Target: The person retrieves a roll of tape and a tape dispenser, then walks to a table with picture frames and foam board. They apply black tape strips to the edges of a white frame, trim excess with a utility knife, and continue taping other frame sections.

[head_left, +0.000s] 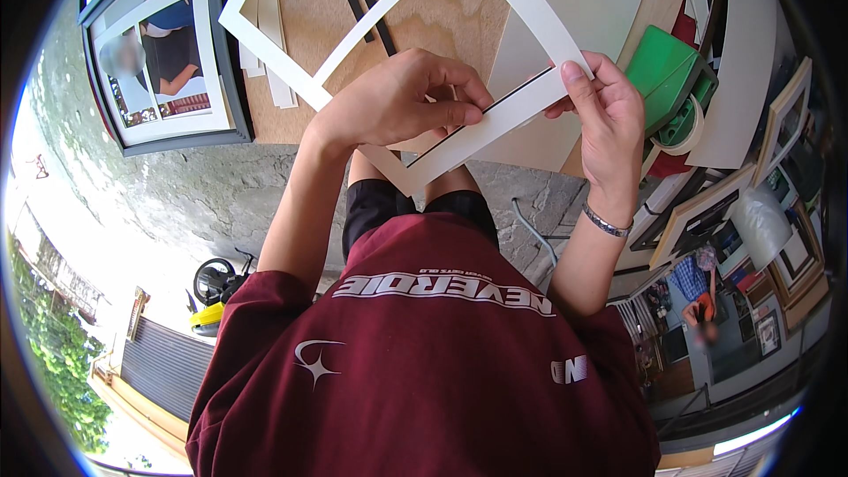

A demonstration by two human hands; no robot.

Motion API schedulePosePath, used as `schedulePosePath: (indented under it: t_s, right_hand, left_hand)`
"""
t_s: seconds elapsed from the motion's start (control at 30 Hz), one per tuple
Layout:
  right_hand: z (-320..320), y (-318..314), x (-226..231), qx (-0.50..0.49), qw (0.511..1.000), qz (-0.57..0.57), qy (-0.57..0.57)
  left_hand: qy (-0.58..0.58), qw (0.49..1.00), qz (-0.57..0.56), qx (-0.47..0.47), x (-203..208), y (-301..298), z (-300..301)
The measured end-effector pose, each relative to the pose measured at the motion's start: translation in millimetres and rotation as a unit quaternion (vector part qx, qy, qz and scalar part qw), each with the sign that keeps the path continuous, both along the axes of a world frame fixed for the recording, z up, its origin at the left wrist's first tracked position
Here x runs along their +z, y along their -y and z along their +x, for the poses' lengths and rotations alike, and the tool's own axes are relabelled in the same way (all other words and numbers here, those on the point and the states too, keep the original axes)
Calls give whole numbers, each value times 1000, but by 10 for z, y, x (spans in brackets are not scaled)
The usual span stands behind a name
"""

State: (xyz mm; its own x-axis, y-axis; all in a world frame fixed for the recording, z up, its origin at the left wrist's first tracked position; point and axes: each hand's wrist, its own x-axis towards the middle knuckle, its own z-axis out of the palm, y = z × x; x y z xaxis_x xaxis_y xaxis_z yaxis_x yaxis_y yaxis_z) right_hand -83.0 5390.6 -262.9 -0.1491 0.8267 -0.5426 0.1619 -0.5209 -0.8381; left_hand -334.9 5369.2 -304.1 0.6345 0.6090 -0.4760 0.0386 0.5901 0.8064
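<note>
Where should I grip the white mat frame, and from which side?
Probably best at its right-hand corner, coming in from the right, thumb on top and fingers beneath. The white mat frame is thin and flat, with narrow borders around open windows, so a pinch over the outer edge should suit it. The right hand holds it that way.

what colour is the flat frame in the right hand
The flat frame is white; it shows best in the head view.
</note>
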Motion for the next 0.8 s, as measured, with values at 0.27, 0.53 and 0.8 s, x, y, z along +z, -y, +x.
schedulePosePath:
  t_s: [0.27,0.53,0.8]
  right_hand:
    - [-9,1,8,-1,1000,2,6]
    - [-15,6,1,-6,1000,0,6]
    - [-13,8,5,-5,1000,3,6]
  left_hand:
    - [1,1000,7,0,-14,1,1]
    - [12,1000,-14,5,-15,9,2]
    - [10,1000,-20,6,-4,13,-3]
